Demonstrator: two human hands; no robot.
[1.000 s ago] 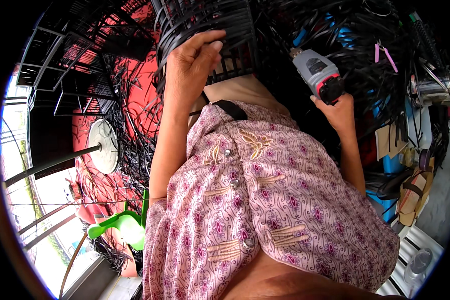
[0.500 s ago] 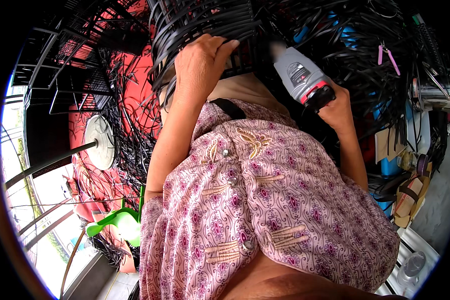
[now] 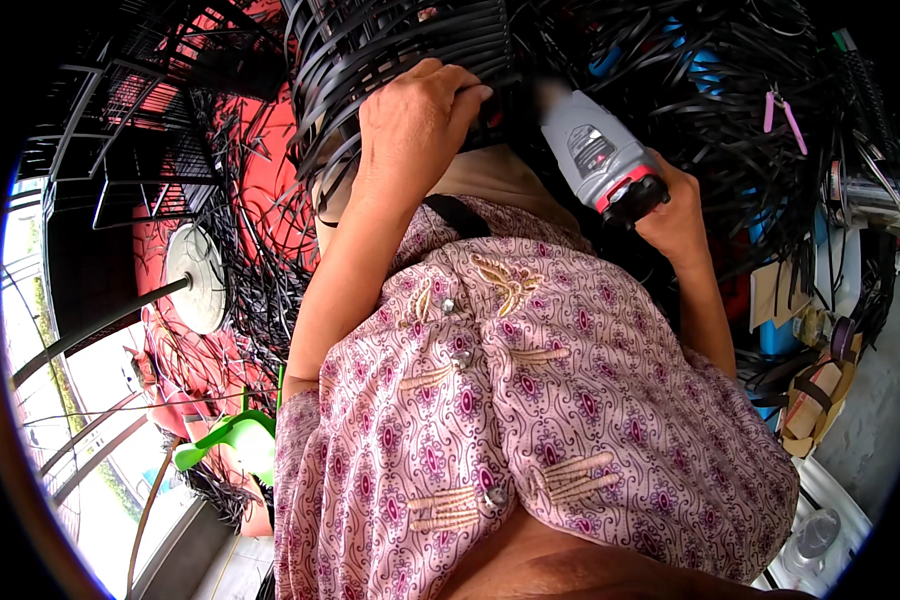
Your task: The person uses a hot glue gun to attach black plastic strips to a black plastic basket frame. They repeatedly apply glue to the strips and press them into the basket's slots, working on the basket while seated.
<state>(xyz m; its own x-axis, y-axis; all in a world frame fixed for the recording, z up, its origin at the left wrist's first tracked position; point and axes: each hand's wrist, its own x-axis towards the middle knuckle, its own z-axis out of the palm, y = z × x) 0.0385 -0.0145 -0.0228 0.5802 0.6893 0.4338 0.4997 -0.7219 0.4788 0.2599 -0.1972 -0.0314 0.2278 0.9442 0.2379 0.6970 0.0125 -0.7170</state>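
Observation:
Black woven strips (image 3: 395, 40) form a curved, ribbed piece of weaving in front of my lap. My left hand (image 3: 415, 125) is closed on the edge of this weaving, fingers curled over the strips and fingertips partly hidden. In my right hand (image 3: 678, 215) is a grey handheld power tool (image 3: 585, 135) with a red band and a black rear end. The tool points up and left toward the weaving's right side. Its front tip is blurred, so I cannot tell whether it touches the strips.
Loose black strips (image 3: 710, 160) pile up at the right, with pink-handled snips (image 3: 785, 120) on them. Black wire racks (image 3: 140, 130), a pale disc on a rod (image 3: 195, 280) and a green plastic object (image 3: 245, 440) stand left. A clear plastic container (image 3: 818, 535) sits lower right.
The weaving has shifted slightly left and down. My left hand has moved a little right along its edge, and the tool in my right hand has moved slightly left.

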